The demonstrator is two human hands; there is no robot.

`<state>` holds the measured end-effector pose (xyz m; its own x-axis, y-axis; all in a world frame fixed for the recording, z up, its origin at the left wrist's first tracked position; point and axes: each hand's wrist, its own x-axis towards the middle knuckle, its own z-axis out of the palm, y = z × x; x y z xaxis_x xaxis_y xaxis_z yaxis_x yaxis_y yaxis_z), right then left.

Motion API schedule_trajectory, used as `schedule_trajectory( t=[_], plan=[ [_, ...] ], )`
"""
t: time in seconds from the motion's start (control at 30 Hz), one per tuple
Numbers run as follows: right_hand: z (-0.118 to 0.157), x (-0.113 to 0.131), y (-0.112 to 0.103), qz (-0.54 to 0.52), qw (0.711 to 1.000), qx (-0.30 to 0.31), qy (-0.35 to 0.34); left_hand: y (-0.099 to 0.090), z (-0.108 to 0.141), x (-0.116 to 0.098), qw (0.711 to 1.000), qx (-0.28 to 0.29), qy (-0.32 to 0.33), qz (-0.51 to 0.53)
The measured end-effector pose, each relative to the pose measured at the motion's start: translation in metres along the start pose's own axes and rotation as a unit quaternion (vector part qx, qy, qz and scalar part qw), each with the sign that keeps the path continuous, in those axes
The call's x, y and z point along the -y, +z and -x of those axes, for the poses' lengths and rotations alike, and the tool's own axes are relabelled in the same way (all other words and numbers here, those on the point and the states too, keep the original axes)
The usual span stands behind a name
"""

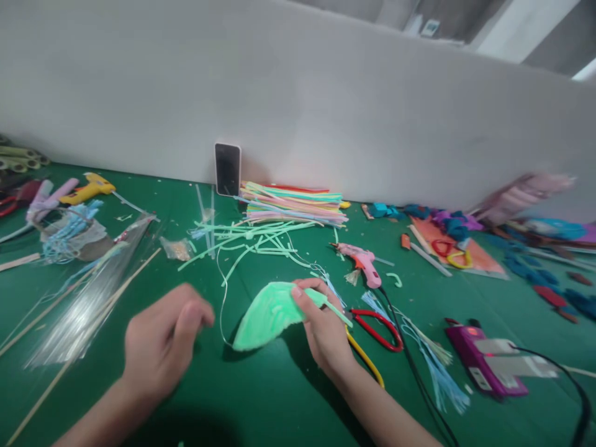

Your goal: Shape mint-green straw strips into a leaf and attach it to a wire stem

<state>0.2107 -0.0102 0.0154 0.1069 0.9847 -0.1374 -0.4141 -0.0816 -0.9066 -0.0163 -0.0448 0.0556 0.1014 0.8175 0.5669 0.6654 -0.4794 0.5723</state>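
Between the thumb and fingers of my right hand point(326, 323) is a light green, fan-shaped piece point(267, 316), fuzzy and apparently built from pipe cleaners. One green strip sticks out on its right side. From its lower left tip a thin white thread point(222, 310) curves upward. My left hand point(162, 341) is closed to the left of the piece, apart from it; whatever its fingers may pinch is hidden. Scissors point(379, 329) with red and yellow handles lie just right of my right hand, partly behind it. Loose green pipe cleaners point(261, 236) are scattered beyond both hands.
A pink glue gun point(363, 261) with a black cable lies to the right, near a purple power strip point(484, 360). At the back, a phone point(228, 169) leans on the wall beside bundled pipe cleaners point(293, 205). Clear plastic sleeves point(88, 298) and thin sticks lie left.
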Motion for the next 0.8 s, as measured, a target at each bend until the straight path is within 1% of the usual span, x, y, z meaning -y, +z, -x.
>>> schedule_trajectory(
  t=[0.03,0.07,0.1,0.13,0.17,0.2,0.23,0.27,0.3,0.33,0.37,0.4,0.43,0.47,0.5,0.57,0.67,0.8],
  plan=[
    [0.002,0.002,0.006,0.01,1.0,-0.018,-0.02,0.001,0.014,-0.006,0.999,0.006,0.011,0.051],
    [0.004,0.003,0.012,0.032,0.998,-0.039,-0.04,0.006,0.029,-0.013,0.991,0.019,0.043,0.129],
    [0.007,0.004,0.018,0.058,0.994,-0.06,-0.064,0.013,0.041,-0.02,0.983,0.024,0.034,0.176],
    [0.011,0.005,0.024,0.08,0.99,-0.074,-0.089,0.022,0.051,-0.027,0.978,0.035,-0.005,0.205],
    [0.015,0.006,0.03,0.096,0.987,-0.079,-0.106,0.032,0.056,-0.033,0.971,0.055,-0.069,0.224],
    [0.019,0.006,0.036,0.099,0.985,-0.076,-0.117,0.043,0.056,-0.038,0.955,0.068,-0.143,0.249],
    [0.024,0.006,0.041,0.091,0.986,-0.067,-0.121,0.053,0.051,-0.043,0.929,0.071,-0.214,0.292],
    [0.028,0.005,0.045,0.074,0.988,-0.054,-0.121,0.061,0.043,-0.047,0.89,0.046,-0.288,0.351],
    [0.031,0.004,0.048,0.051,0.99,-0.04,-0.123,0.067,0.032,-0.051,0.841,0.014,-0.345,0.417],
    [0.033,0.003,0.05,0.03,0.991,-0.029,-0.129,0.071,0.019,-0.054,0.789,-0.024,-0.382,0.481],
    [0.035,0.002,0.05,0.018,0.99,-0.018,-0.14,0.073,0.007,-0.056,0.741,-0.056,-0.406,0.532],
    [0.036,0.001,0.05,0.017,0.988,-0.008,-0.152,0.074,-0.004,-0.058,0.702,-0.077,-0.419,0.57],
    [0.036,-0.001,0.048,0.021,0.987,0.003,-0.159,0.073,-0.014,-0.059,0.676,-0.092,-0.423,0.596],
    [0.035,-0.002,0.046,0.026,0.986,0.012,-0.161,0.072,-0.021,-0.059,0.661,-0.098,-0.421,0.614],
    [0.035,-0.003,0.044,0.029,0.987,0.02,-0.158,0.072,-0.026,-0.058,0.653,-0.104,-0.417,0.623],
    [0.033,-0.005,0.039,0.028,0.989,0.024,-0.144,0.071,-0.031,-0.055,0.651,-0.114,-0.407,0.631],
    [0.033,-0.006,0.034,0.045,0.99,0.007,-0.137,0.074,-0.032,-0.05,0.651,-0.124,-0.409,0.628],
    [0.033,-0.006,0.03,0.1,0.979,-0.018,-0.178,0.078,-0.032,-0.051,0.652,-0.12,-0.419,0.62]
  ],
)
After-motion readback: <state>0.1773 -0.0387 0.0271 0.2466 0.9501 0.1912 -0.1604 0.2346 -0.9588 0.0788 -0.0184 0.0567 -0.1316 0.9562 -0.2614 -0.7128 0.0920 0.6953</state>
